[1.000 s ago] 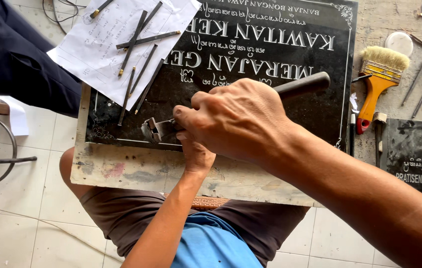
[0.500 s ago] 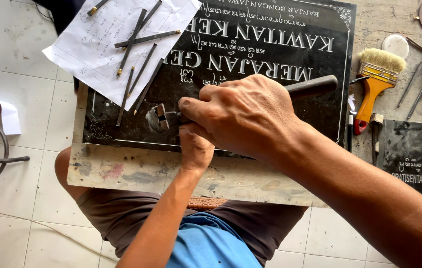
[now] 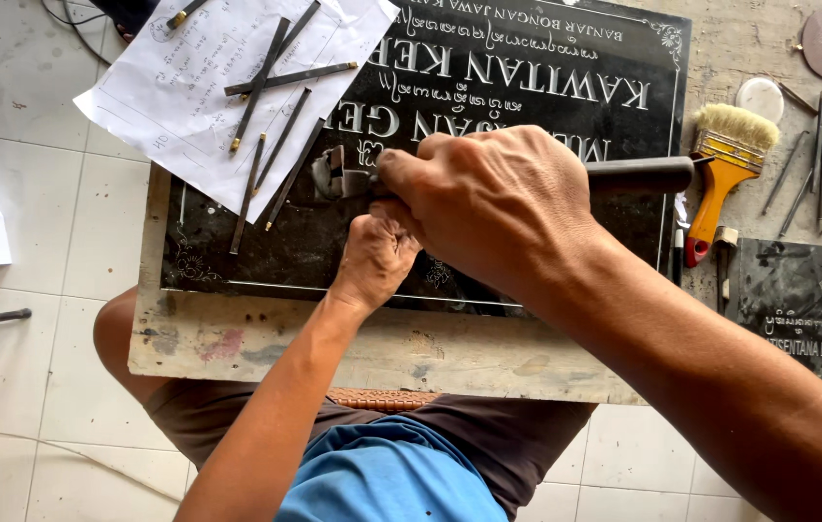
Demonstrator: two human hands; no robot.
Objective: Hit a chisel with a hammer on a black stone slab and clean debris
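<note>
One black stone plaque (image 3: 527, 68), one hammer (image 3: 638, 176) in right hand (image 3: 488, 208), left hand (image 3: 377, 259), five chisels (image 3: 271, 126)

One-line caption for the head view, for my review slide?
Right hand grips a dark-handled hammer above the left hand, over a black engraved stone slab; chisels beside.

The stone plaque (image 3: 488, 87) was black with pale engraved lettering and a thin scrolled border line. Left of it, the paper sheet (image 3: 188, 87) was white; right of it, the brush (image 3: 720, 174) had an orange handle, red tip and cream bristles.
</note>
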